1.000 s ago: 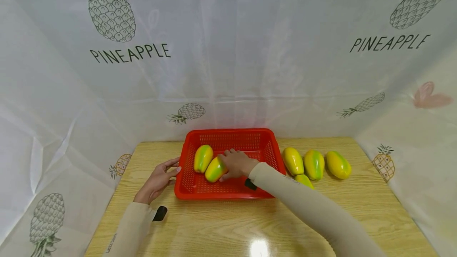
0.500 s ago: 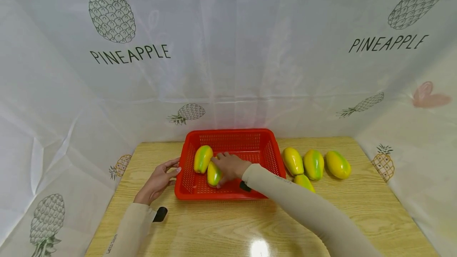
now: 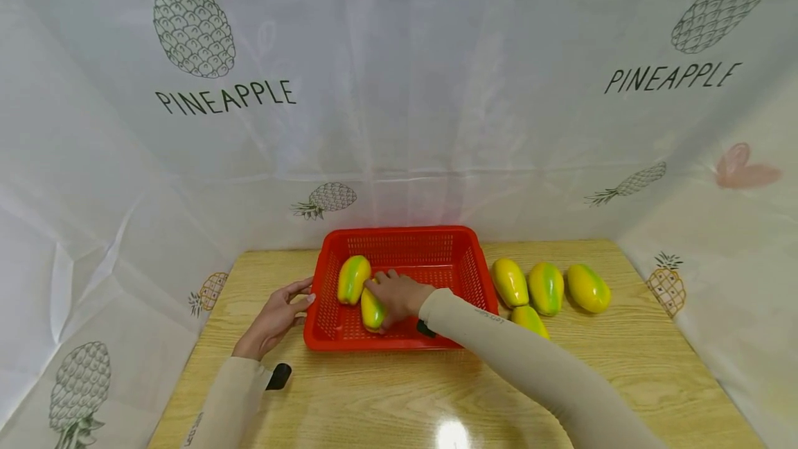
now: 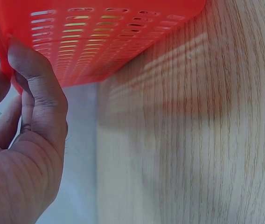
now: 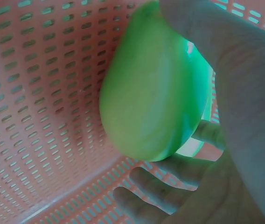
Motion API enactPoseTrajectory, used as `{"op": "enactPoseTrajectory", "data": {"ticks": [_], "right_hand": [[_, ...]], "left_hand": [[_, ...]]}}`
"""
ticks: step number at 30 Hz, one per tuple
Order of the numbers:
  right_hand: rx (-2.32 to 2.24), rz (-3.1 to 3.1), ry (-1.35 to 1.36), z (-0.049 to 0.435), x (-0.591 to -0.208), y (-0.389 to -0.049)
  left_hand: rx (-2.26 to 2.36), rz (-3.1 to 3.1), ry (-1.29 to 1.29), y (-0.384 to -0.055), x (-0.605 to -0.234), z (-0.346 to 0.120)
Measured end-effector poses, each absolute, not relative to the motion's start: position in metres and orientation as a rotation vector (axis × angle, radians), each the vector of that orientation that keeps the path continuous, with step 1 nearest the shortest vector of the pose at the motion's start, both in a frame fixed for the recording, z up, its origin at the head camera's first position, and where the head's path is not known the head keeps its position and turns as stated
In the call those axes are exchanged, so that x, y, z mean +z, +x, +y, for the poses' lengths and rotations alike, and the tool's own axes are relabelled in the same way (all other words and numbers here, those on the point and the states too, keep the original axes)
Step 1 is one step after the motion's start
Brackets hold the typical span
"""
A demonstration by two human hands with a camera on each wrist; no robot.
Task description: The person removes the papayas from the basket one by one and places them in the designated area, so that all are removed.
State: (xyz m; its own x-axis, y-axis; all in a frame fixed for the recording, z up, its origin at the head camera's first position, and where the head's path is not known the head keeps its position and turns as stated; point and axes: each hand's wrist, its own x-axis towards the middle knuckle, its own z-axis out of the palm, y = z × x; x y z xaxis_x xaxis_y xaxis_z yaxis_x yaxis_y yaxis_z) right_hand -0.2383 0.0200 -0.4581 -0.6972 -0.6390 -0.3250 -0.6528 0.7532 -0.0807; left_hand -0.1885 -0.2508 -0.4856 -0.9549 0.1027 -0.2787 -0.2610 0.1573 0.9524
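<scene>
A red plastic basket (image 3: 393,346) stands on the wooden table. At its left end, my left hand (image 3: 274,321) pinches the rim between thumb and fingers, close up in the left wrist view (image 4: 39,121). Inside the basket, my right hand (image 3: 402,296) grips a yellow-green papaya (image 3: 370,312) from its right side. The right wrist view has the thumb at one end of this papaya (image 5: 146,98) and the fingers spread along the other. A second papaya (image 3: 354,279) lies just left of it, against the basket's left part.
Right of the basket, several papayas lie on the table: one beside the basket wall (image 3: 510,283), a papaya in the middle (image 3: 546,288), a papaya farther right (image 3: 589,288) and a nearer papaya (image 3: 530,321) partly behind my sleeve. A white pineapple-print sheet (image 3: 430,123) encloses the table.
My right hand has shifted slightly left and toward me with the papaya, which has turned more upright, nearly parallel to the other one. My left hand keeps its place on the rim.
</scene>
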Motion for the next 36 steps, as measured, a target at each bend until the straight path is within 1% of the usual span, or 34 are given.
{"op": "enactPoseTrajectory", "data": {"ticks": [8,14,23,30,36], "right_hand": [[0.028,2.619,-1.057,0.030,-0.449,-0.238],[-0.016,2.665,-1.148,0.051,-0.426,-0.236],[-0.164,2.734,-1.155,0.093,-0.406,-0.232],[-0.264,2.784,-1.161,0.133,-0.391,-0.221],[-0.315,2.868,-1.184,0.164,-0.386,-0.211]], "left_hand": [[1.877,2.152,-0.128,-0.186,-0.484,-0.250],[1.878,2.149,-0.134,-0.187,-0.485,-0.251],[1.883,2.136,-0.131,-0.189,-0.487,-0.252],[1.888,2.127,-0.135,-0.189,-0.487,-0.252],[1.888,2.124,-0.131,-0.189,-0.488,-0.251]]}}
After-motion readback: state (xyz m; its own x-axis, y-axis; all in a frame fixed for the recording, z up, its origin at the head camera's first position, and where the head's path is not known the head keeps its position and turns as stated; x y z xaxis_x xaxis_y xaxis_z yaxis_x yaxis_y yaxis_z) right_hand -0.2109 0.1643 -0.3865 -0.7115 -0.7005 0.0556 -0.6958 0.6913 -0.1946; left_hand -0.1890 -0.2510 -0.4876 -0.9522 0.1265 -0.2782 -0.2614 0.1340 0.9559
